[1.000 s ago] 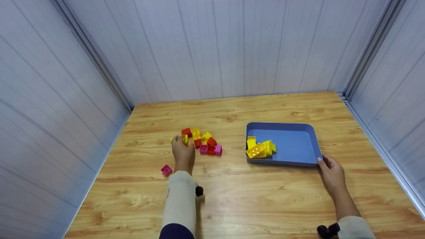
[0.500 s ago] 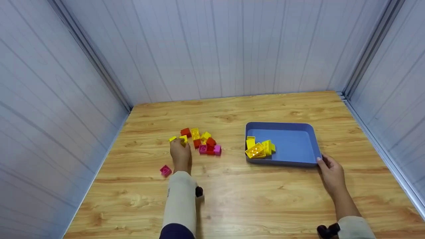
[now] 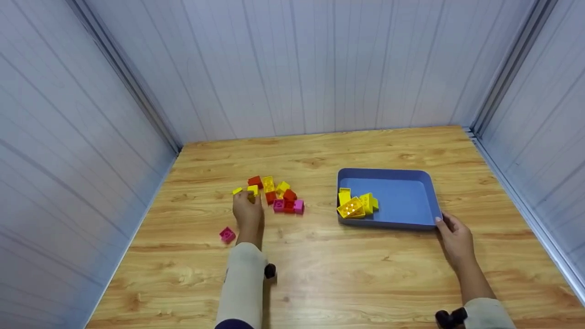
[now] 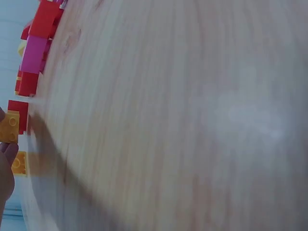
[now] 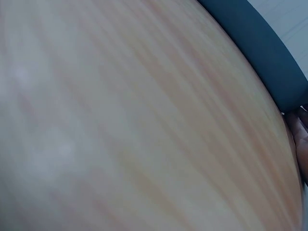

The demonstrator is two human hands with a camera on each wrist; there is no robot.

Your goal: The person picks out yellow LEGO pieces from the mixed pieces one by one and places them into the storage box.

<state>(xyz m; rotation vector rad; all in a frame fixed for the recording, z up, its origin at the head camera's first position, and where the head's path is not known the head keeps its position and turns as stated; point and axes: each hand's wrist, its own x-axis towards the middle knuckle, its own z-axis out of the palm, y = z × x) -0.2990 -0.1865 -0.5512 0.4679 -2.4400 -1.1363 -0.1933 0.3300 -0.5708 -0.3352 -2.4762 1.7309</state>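
Note:
My left hand [image 3: 247,211] pinches a yellow toy brick [image 3: 253,189] between thumb and fingers, at the left of the brick group. In the left wrist view that yellow brick [image 4: 9,127] shows its studs between the fingertips at the left edge. Another yellow brick [image 3: 237,190] lies just beyond the fingers, partly hidden. At the near right corner of a blue tray [image 3: 393,225], my right hand [image 3: 458,238] grips the rim, thumb on top. Several yellow bricks [image 3: 352,208] sit at the tray's left end.
Right of the left hand lie red bricks [image 3: 255,182], a yellow brick [image 3: 268,183], another yellow one [image 3: 283,186] and pink bricks [image 3: 298,206]. A magenta brick [image 3: 227,235] lies nearer, left of the wrist. White panel walls [image 3: 292,68] stand around the wooden table [image 3: 329,283].
My left hand has drawn back slightly toward me and left, and the pinched yellow brick has turned in its fingers. The right hand stays on the tray corner.

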